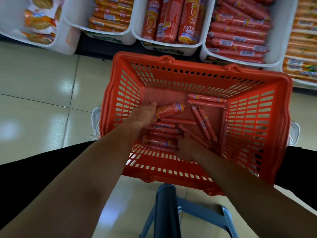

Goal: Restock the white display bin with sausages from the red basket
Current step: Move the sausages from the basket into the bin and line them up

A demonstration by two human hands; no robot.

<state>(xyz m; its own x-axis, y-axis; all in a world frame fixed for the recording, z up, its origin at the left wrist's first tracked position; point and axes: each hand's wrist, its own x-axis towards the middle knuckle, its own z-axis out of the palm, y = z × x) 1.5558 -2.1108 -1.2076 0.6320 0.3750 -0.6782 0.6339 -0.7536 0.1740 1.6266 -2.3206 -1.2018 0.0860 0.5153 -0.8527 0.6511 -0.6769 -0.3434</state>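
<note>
Down inside the red basket (140, 56), just short of the white bin (169, 45), the left hand (145, 115) grips a thick sausage (169, 110) and the right hand (187, 146) lies on thin sausages (204, 126), its hold unclear: gathering stage, probably, and next comes lifting them across into the bin.

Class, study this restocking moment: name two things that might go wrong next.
1. The left hand grips the thick sausage only by one end; it may slip on lifting.
2. The basket mixes thick and thin sausages, and neighbouring bins hold different kinds, so one may land in the wrong bin.
</note>
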